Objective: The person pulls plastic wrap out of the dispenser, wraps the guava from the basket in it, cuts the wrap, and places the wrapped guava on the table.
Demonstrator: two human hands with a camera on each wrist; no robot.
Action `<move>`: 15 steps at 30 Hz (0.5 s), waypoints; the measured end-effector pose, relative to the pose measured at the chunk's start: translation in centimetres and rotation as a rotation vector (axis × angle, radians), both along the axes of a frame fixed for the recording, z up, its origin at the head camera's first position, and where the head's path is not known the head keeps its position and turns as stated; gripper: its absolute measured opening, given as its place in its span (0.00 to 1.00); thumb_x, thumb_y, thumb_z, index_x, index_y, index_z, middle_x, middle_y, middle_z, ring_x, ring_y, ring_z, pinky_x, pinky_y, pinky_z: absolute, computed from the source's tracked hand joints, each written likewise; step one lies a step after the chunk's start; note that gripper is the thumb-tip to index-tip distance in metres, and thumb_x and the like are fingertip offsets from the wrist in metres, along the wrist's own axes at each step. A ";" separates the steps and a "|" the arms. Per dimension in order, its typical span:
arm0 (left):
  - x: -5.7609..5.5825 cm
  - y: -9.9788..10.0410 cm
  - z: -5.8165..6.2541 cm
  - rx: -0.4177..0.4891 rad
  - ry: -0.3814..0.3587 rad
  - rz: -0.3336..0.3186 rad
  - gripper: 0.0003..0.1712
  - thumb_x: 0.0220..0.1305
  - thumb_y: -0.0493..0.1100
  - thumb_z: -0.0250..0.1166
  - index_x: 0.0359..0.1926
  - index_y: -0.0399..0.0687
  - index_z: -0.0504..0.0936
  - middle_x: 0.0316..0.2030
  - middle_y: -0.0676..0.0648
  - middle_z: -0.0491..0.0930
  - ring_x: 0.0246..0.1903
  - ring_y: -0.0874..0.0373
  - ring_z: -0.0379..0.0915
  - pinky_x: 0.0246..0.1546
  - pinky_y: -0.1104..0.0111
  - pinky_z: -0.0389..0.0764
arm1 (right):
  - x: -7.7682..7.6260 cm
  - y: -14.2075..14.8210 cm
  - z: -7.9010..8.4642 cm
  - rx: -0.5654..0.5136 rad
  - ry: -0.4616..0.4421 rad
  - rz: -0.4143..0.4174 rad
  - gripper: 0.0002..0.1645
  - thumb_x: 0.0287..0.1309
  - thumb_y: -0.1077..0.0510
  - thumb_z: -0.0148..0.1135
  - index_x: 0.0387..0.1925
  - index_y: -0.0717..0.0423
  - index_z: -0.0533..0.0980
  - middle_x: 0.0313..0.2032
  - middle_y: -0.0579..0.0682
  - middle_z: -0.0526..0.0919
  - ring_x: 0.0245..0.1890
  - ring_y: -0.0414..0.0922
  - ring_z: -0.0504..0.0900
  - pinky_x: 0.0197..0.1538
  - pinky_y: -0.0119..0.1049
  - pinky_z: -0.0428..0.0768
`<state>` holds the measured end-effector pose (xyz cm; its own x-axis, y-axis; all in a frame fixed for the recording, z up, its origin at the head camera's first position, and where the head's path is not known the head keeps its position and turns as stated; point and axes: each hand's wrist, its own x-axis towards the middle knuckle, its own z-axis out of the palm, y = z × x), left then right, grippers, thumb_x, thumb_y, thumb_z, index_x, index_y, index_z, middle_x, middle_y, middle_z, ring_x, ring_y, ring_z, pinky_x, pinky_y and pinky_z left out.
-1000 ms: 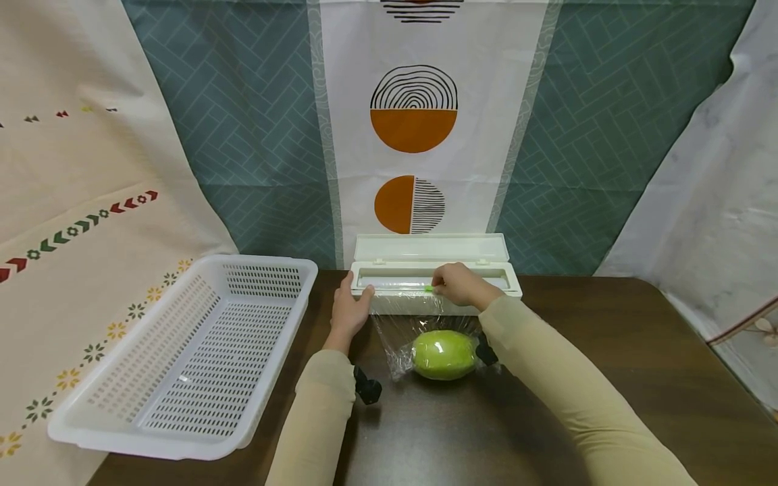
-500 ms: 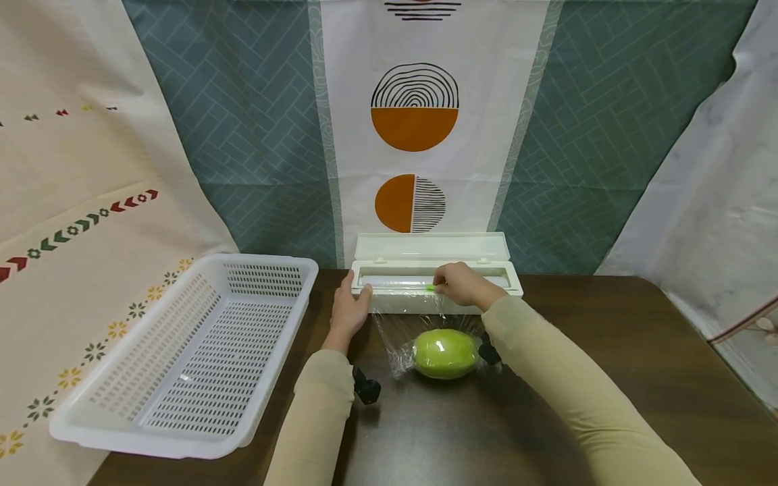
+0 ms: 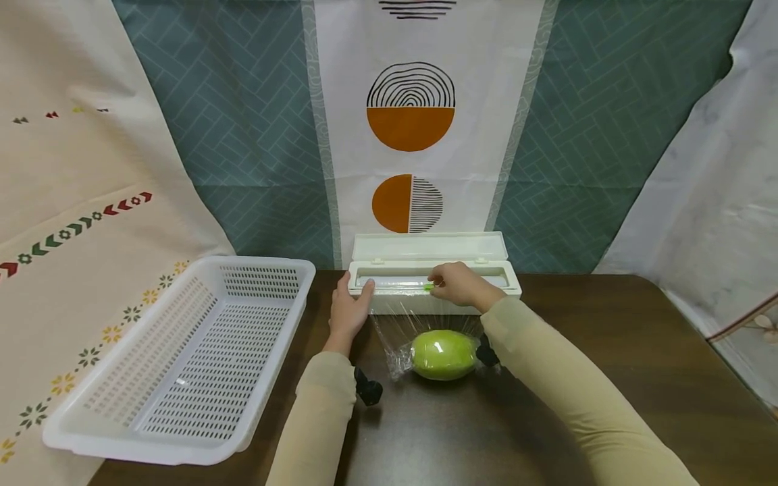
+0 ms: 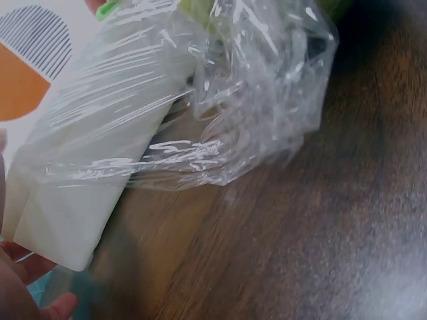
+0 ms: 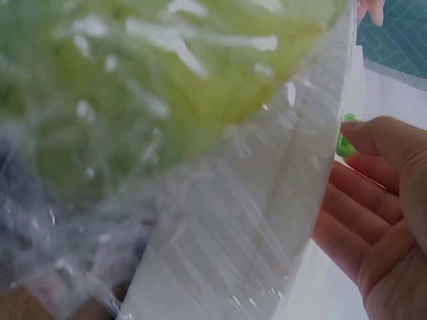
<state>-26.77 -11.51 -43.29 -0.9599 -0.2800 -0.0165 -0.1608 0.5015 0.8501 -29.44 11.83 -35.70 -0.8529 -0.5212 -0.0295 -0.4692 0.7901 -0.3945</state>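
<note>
A white cling film dispenser (image 3: 389, 305) stands at the back of the table with its lid raised and a roll inside. My left hand (image 3: 348, 312) grips its left end, thumb at the front edge. With the thumb and index finger, my right hand (image 3: 457, 283) pinches a small green slider cutter (image 5: 346, 137) on the front rail, near the middle. Clear cling film (image 4: 260, 87) stretches from that rail down to a green oval fruit (image 3: 444, 354), which lies wrapped in it before the dispenser. Loose film bunches at the fruit's left side.
On the left stands a large white plastic basket (image 3: 276, 374) with slotted walls. Patterned cloths hang behind the dark wooden table (image 3: 595, 358) and at both sides. Black wrist cameras sit close to the fruit and the film.
The head view has shifted slightly. Both hands keep about the same places, on the dispenser's left end and on the green slider; the fruit stays put.
</note>
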 end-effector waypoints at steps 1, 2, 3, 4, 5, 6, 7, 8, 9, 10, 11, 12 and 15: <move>0.0 0.1 -0.1 -0.015 0.002 0.006 0.44 0.62 0.69 0.51 0.73 0.61 0.48 0.68 0.40 0.56 0.66 0.39 0.57 0.58 0.33 0.53 | 0.0 -0.1 0.0 -0.005 0.002 0.004 0.18 0.62 0.59 0.57 0.51 0.65 0.76 0.48 0.60 0.81 0.49 0.54 0.80 0.52 0.46 0.78; -0.1 0.1 -0.1 -0.024 0.005 0.011 0.45 0.61 0.69 0.52 0.73 0.60 0.48 0.68 0.40 0.56 0.66 0.39 0.57 0.58 0.33 0.53 | 0.0 -0.2 -0.1 -0.007 0.005 0.006 0.18 0.63 0.58 0.57 0.51 0.64 0.77 0.48 0.60 0.81 0.49 0.54 0.80 0.52 0.46 0.78; -0.1 0.2 -0.2 -0.031 0.007 0.016 0.45 0.61 0.69 0.53 0.73 0.60 0.48 0.67 0.40 0.57 0.65 0.39 0.58 0.58 0.33 0.53 | 0.0 -0.2 -0.1 -0.007 0.009 0.007 0.17 0.63 0.58 0.57 0.50 0.64 0.77 0.48 0.59 0.82 0.49 0.53 0.80 0.52 0.46 0.78; -0.2 0.3 -0.2 -0.037 0.009 0.021 0.45 0.61 0.68 0.53 0.73 0.60 0.48 0.67 0.40 0.57 0.65 0.39 0.58 0.57 0.33 0.54 | 0.0 -0.3 -0.2 -0.009 0.017 0.011 0.17 0.64 0.58 0.57 0.50 0.63 0.78 0.47 0.59 0.82 0.48 0.53 0.80 0.51 0.45 0.78; -0.2 0.3 -0.3 -0.038 0.009 0.025 0.45 0.61 0.68 0.54 0.73 0.60 0.48 0.67 0.40 0.57 0.65 0.40 0.59 0.58 0.33 0.53 | -0.1 -0.4 -0.2 -0.009 0.026 0.013 0.16 0.64 0.58 0.56 0.49 0.63 0.78 0.46 0.58 0.82 0.48 0.52 0.80 0.51 0.45 0.78; -0.3 0.3 -0.3 -0.035 0.010 0.029 0.45 0.61 0.67 0.54 0.73 0.60 0.48 0.67 0.40 0.57 0.65 0.40 0.59 0.58 0.33 0.53 | -0.1 -0.4 -0.2 -0.008 0.029 0.013 0.15 0.64 0.57 0.56 0.48 0.62 0.79 0.46 0.57 0.83 0.47 0.52 0.80 0.51 0.45 0.78; -0.3 0.4 -0.3 -0.029 0.011 0.032 0.44 0.62 0.67 0.54 0.73 0.60 0.48 0.68 0.40 0.57 0.65 0.40 0.59 0.58 0.33 0.53 | -0.1 -0.4 -0.3 -0.003 0.036 0.016 0.15 0.64 0.57 0.56 0.47 0.62 0.79 0.45 0.57 0.83 0.47 0.51 0.80 0.51 0.44 0.78; -0.3 0.4 -0.3 -0.022 0.012 0.036 0.44 0.62 0.66 0.55 0.73 0.60 0.49 0.68 0.40 0.57 0.65 0.40 0.59 0.58 0.33 0.53 | -0.2 -0.5 -0.3 -0.002 0.039 0.017 0.15 0.64 0.57 0.57 0.47 0.61 0.80 0.44 0.56 0.83 0.46 0.51 0.80 0.50 0.44 0.78; -0.3 0.4 -0.2 -0.017 0.011 0.040 0.44 0.62 0.66 0.55 0.73 0.60 0.49 0.68 0.40 0.57 0.65 0.40 0.59 0.58 0.33 0.53 | -0.2 -0.5 -0.3 -0.001 0.038 0.017 0.15 0.64 0.57 0.57 0.47 0.61 0.80 0.44 0.56 0.83 0.45 0.50 0.80 0.50 0.44 0.78; -0.3 0.5 -0.2 -0.013 0.012 0.042 0.44 0.62 0.65 0.55 0.73 0.60 0.49 0.68 0.40 0.57 0.65 0.40 0.59 0.57 0.33 0.53 | -0.2 -0.5 -0.3 0.002 0.041 0.019 0.15 0.64 0.57 0.57 0.47 0.61 0.80 0.43 0.56 0.83 0.44 0.49 0.80 0.49 0.44 0.78; -0.2 0.6 -0.1 -0.011 0.010 0.047 0.44 0.62 0.65 0.55 0.73 0.60 0.49 0.67 0.40 0.57 0.65 0.40 0.59 0.58 0.34 0.53 | -0.1 -0.5 -0.3 0.004 0.042 0.019 0.15 0.63 0.57 0.58 0.47 0.61 0.80 0.43 0.55 0.83 0.43 0.49 0.80 0.49 0.43 0.78; -0.2 0.6 0.0 -0.010 0.011 0.050 0.44 0.62 0.65 0.55 0.73 0.60 0.49 0.67 0.40 0.57 0.65 0.40 0.59 0.58 0.34 0.53 | -0.1 -0.5 -0.2 0.007 0.045 0.022 0.15 0.63 0.57 0.58 0.47 0.60 0.80 0.42 0.55 0.83 0.42 0.48 0.80 0.48 0.43 0.78; -0.1 0.7 0.0 -0.003 0.018 0.057 0.43 0.62 0.64 0.56 0.73 0.59 0.50 0.67 0.40 0.57 0.65 0.40 0.59 0.58 0.34 0.53 | 0.0 -0.5 -0.3 0.005 0.062 0.034 0.13 0.63 0.58 0.58 0.46 0.60 0.80 0.41 0.55 0.82 0.40 0.47 0.80 0.46 0.43 0.78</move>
